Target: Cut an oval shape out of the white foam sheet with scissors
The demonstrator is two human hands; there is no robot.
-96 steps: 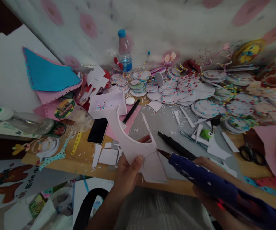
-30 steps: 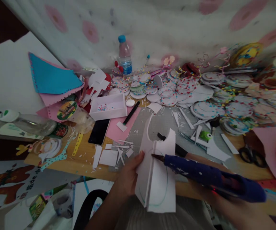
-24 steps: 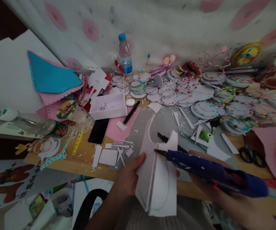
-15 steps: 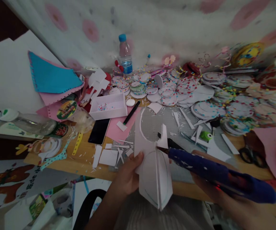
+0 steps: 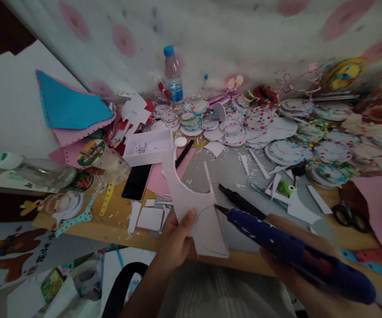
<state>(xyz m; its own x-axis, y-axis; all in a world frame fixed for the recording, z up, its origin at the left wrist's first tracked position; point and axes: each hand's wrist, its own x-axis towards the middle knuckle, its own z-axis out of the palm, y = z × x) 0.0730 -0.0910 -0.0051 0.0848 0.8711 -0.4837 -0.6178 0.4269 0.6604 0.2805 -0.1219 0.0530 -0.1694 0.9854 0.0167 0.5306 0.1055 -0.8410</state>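
Clamped in left hand (image 5: 174, 240), to the near right of white box (image 5: 147, 157): white foam board (image 5: 194, 203). Gripped in right hand (image 5: 293, 282): blue pointed tool (image 5: 277, 243), perhaps touching the board's edge; best kept steady, light.

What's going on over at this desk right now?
A person has both hands busy at a cluttered desk. The left hand holds a white board with a curved cut-out. The right hand grips a blue tool, its dark tip at the right edge of the board; whether it touches is hard to tell. White scraps lie about, and stacks of decorated discs cover the back.
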